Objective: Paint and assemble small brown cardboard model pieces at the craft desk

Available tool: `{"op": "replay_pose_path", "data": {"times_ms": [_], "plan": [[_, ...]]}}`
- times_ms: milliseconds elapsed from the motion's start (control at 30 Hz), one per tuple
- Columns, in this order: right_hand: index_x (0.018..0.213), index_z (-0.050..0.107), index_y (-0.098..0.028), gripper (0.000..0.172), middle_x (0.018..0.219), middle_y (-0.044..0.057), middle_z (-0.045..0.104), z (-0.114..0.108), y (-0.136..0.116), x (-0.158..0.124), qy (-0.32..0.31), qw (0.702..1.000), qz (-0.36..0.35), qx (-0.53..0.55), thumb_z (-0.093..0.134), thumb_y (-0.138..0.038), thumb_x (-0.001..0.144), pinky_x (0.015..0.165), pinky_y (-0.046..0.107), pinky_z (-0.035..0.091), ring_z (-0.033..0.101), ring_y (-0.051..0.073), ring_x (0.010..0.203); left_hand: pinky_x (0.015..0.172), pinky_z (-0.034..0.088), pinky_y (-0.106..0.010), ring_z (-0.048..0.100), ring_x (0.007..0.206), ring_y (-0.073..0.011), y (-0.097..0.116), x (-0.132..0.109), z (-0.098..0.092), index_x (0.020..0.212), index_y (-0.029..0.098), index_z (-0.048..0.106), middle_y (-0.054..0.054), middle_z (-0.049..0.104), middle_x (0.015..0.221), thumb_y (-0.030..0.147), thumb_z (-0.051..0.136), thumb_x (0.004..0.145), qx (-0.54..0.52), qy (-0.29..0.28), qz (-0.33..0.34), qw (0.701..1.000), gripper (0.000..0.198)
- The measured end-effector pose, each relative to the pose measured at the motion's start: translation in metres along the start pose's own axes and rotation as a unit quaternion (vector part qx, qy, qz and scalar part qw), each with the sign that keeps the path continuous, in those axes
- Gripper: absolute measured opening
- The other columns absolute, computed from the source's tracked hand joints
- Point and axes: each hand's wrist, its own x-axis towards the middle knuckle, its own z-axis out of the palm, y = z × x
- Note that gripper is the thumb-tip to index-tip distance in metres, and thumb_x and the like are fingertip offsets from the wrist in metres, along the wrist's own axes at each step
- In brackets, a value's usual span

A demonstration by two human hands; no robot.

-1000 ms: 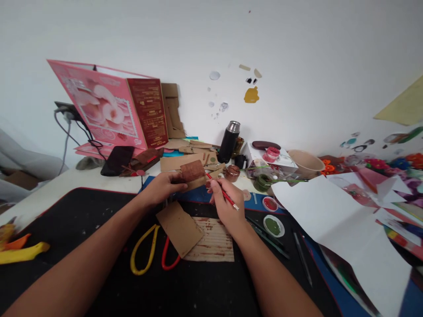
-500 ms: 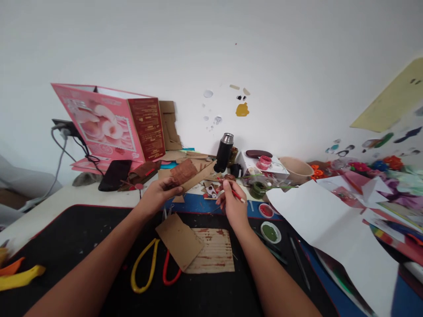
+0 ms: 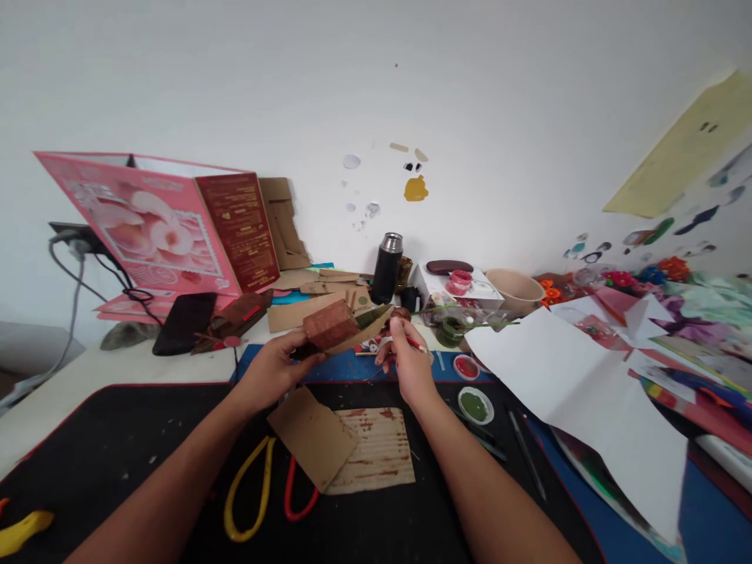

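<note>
My left hand [image 3: 276, 366] is closed around a small cardboard piece [image 3: 330, 324] painted reddish brown, held tilted above the mat. A green-painted face and a bare tan cardboard edge of it point toward my right hand [image 3: 410, 356]. Its fingers are pinched on a thin red-handled tool [image 3: 416, 345] that looks like a paintbrush; its tip is hard to make out. A small brown lump or pot [image 3: 400, 313] shows just beyond those fingertips; I cannot tell whether they touch it. Below lie a plain cardboard piece [image 3: 314, 439] and a paint-streaked corrugated piece [image 3: 381, 450].
Scissors with yellow [image 3: 230, 501] and red handles lie partly under the cardboard. Lids of red paint [image 3: 466, 366] and green paint [image 3: 475, 406] sit at right, near white paper [image 3: 564, 376]. A black flask [image 3: 388, 270] and a pink box [image 3: 170, 227] stand behind.
The painted cardboard piece has turned in my left hand, so a green face now shows beside the brown one. My right hand keeps its grip. The camera view has shifted slightly.
</note>
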Motion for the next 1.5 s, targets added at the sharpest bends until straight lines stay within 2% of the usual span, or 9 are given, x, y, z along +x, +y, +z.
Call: {"op": "replay_pose_path", "data": {"times_ms": [267,433,533,767,867,1033,1200,1367,1500], "plan": [[0.092,0.069,-0.022,0.05,0.077,0.001,0.074,0.0,-0.001,0.0,0.009,1.0,0.009,0.026,0.075,-0.071,0.082,0.033,0.02,0.036,0.06,0.012,0.043,0.093,0.056,-0.038,0.072,0.103,-0.029,-0.004,-0.001,-0.005,0.112,0.02,0.078,-0.009,0.08,0.115,0.043,0.067,0.093,0.043,0.0,0.033,0.999,0.033],[0.092,0.07,-0.022,0.047,0.073,-0.002,0.071,-0.005,-0.007,0.003,0.063,0.997,-0.045,0.018,0.073,-0.068,0.085,0.035,0.021,0.035,0.052,0.008,0.041,0.091,0.054,-0.042,0.07,0.102,-0.0311,-0.02,0.004,-0.01,0.106,0.018,0.076,-0.013,0.078,0.111,0.038,0.059,0.094,0.187,0.082,0.076,0.976,0.028],[0.092,0.07,-0.021,0.045,0.071,-0.003,0.068,-0.005,-0.01,0.002,0.081,0.994,-0.074,-0.016,0.072,-0.066,0.087,0.035,0.02,0.036,0.049,0.007,0.04,0.085,0.054,-0.042,0.069,0.093,-0.0308,-0.026,0.006,-0.01,0.094,0.018,0.074,-0.013,0.077,0.097,0.034,0.055,0.094,0.266,0.091,0.099,0.955,0.025],[0.107,0.075,-0.021,0.038,0.066,-0.002,0.067,0.004,-0.009,-0.019,-0.056,0.984,-0.131,-0.104,0.06,-0.056,0.102,0.037,0.021,0.037,0.05,0.008,0.039,0.078,0.051,-0.039,0.066,0.086,-0.0289,-0.022,0.006,-0.003,0.088,0.019,0.073,-0.011,0.075,0.086,0.026,0.051,0.098,0.347,0.06,0.148,0.924,0.026],[0.112,0.075,-0.021,0.039,0.066,-0.002,0.067,0.004,-0.006,-0.023,-0.091,0.975,-0.148,-0.139,0.054,-0.054,0.107,0.04,0.022,0.038,0.051,0.009,0.041,0.078,0.049,-0.04,0.065,0.086,-0.0289,-0.023,0.006,-0.001,0.086,0.018,0.073,-0.011,0.074,0.085,0.022,0.05,0.1,0.367,0.057,0.181,0.911,0.027],[0.113,0.073,-0.02,0.041,0.069,-0.001,0.068,0.003,-0.005,-0.02,-0.1,0.974,-0.133,-0.152,0.053,-0.056,0.107,0.042,0.022,0.036,0.048,0.009,0.042,0.076,0.046,-0.04,0.062,0.083,-0.0276,-0.025,0.006,0.0,0.083,0.018,0.07,-0.01,0.071,0.082,0.02,0.051,0.104,0.396,0.057,0.24,0.884,0.029],[0.113,0.071,-0.021,0.038,0.068,-0.001,0.068,0.002,-0.006,-0.02,-0.103,0.974,-0.123,-0.16,0.058,-0.056,0.104,0.047,0.024,0.04,0.056,0.013,0.05,0.074,0.044,-0.041,0.06,0.084,-0.0275,-0.02,0.004,0.0,0.079,0.019,0.067,-0.01,0.07,0.083,0.016,0.052,0.103,0.43,0.062,0.275,0.858,0.028],[0.11,0.07,-0.022,0.032,0.068,-0.001,0.068,0.002,-0.004,-0.019,-0.096,0.969,-0.143,-0.178,0.063,-0.052,0.102,0.054,0.026,0.046,0.063,0.016,0.058,0.078,0.046,-0.043,0.06,0.091,-0.0292,-0.014,0.002,0.001,0.088,0.018,0.071,-0.01,0.072,0.088,0.011,0.056,0.098,0.447,0.027,0.296,0.844,0.019],[0.105,0.068,-0.022,0.031,0.064,-0.002,0.066,0.002,-0.003,-0.018,-0.091,0.976,-0.117,-0.158,0.065,-0.053,0.1,0.048,0.024,0.042,0.059,0.015,0.052,0.08,0.047,-0.044,0.06,0.096,-0.0304,-0.012,0.001,0.002,0.098,0.017,0.074,-0.011,0.074,0.096,0.008,0.057,0.096,0.458,0.031,0.31,0.833,0.019]]}}
